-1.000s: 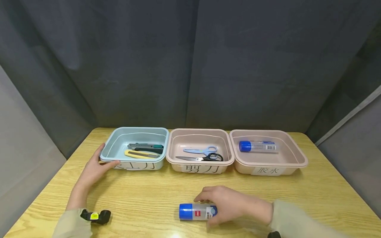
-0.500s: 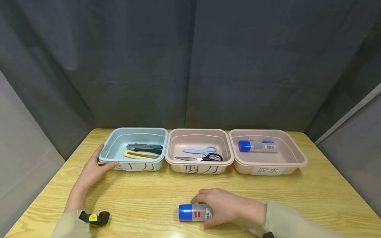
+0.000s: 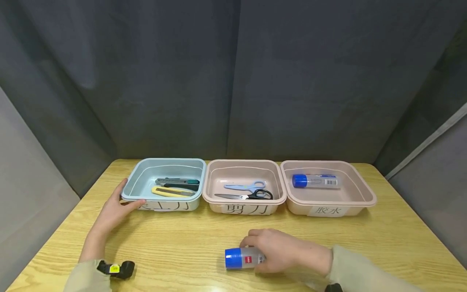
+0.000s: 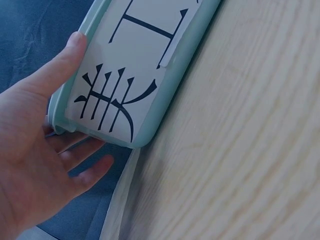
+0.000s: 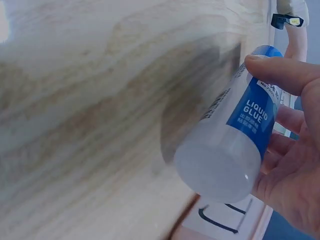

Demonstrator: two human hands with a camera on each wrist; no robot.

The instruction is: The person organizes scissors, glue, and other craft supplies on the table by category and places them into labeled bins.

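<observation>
A wooden table (image 3: 383, 243) fills the lower half of the head view, with dark curtains behind it. Across the middle of the frame stand three trays in a row: a blue tray (image 3: 127, 187) at centre left holding utility knives (image 3: 176, 185), a pink tray (image 3: 281, 182) in the centre holding scissors (image 3: 248, 191), and a second pink tray (image 3: 365, 190) at centre right holding a glue bottle (image 3: 315, 181) that lies on its side. At lower left the left hand (image 3: 113, 211) rests against the blue tray's near corner, its thumb along the labelled front wall and its fingers fairly straight beside the rim. At lower centre the right hand (image 3: 281, 251) has thumb and fingers curled round a liquid glue bottle (image 3: 242, 258), its blue cap pointing left, just above the tabletop.
</observation>
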